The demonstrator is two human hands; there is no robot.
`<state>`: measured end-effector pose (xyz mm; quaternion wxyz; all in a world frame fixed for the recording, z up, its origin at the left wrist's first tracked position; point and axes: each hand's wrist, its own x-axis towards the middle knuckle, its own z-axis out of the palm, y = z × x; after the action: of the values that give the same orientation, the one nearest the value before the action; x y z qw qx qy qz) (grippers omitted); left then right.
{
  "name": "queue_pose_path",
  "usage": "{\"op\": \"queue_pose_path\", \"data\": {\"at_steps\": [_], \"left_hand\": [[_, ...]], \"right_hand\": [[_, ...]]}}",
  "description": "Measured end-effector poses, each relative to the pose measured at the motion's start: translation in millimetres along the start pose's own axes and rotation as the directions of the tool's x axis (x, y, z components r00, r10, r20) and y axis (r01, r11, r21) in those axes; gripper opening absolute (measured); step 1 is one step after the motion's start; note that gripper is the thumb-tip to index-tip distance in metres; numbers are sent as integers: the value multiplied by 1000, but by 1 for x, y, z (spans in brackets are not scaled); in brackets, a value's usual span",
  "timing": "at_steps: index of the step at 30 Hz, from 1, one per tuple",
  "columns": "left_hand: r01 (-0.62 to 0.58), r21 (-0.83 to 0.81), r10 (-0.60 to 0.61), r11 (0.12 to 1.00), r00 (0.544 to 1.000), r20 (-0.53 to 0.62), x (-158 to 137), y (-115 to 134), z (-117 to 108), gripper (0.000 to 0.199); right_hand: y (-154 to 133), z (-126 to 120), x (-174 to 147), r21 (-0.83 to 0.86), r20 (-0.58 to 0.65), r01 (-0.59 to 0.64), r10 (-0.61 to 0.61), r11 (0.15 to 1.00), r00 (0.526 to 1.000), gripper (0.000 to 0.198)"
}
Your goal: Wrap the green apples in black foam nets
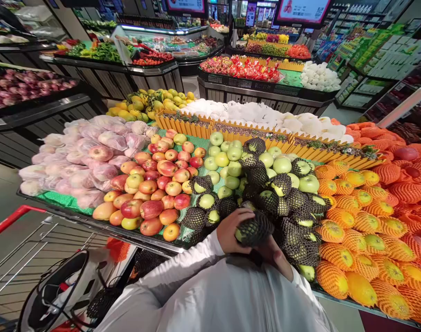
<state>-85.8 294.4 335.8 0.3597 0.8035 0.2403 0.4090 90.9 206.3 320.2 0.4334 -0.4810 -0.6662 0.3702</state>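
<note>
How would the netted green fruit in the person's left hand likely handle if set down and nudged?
The netted green fruit would probably roll, given its rounded shape. Its black net may add some grip, since the mesh is textured, and probably flexes easily, as it follows the fruit's curve.

Supermarket produce floor. Pale floor [1,184] at left. Behind: dark-rimmed stands [213,92] with grey panelled sides, plus a display case [194,66], white light strip [162,31] along its top. Screens [303,10] hang overhead; stocked shelving [372,60] upper right.
</note>
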Motion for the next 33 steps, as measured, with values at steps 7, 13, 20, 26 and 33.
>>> {"op": "queue_pose_path", "data": {"at_steps": [7,13,20,26,33], "left_hand": [[354,413,-134,839,871,-474,11,-54,-87,80],[247,739,-367,627,930,1,14,-87,-113,71],[284,711,-566,643,802,192,32,-85,-64,53],[479,709,-654,518,756,-34,77,-102,-47,41],[653,647,-728,395,652,-214,103,-123,-24,63]], "right_hand": [[-7,-26,19,-350,54,116,-103,930,993,62],[13,-12,19,-594,274,342,-217,728,937,36],[-20,-31,21,-423,-127,162,-236,891,964,21],[-20,-50,6,-310,-521,-59,-118,949,846,21],[-13,-42,3,-211,-596,-182,21,960,803,22]]}}
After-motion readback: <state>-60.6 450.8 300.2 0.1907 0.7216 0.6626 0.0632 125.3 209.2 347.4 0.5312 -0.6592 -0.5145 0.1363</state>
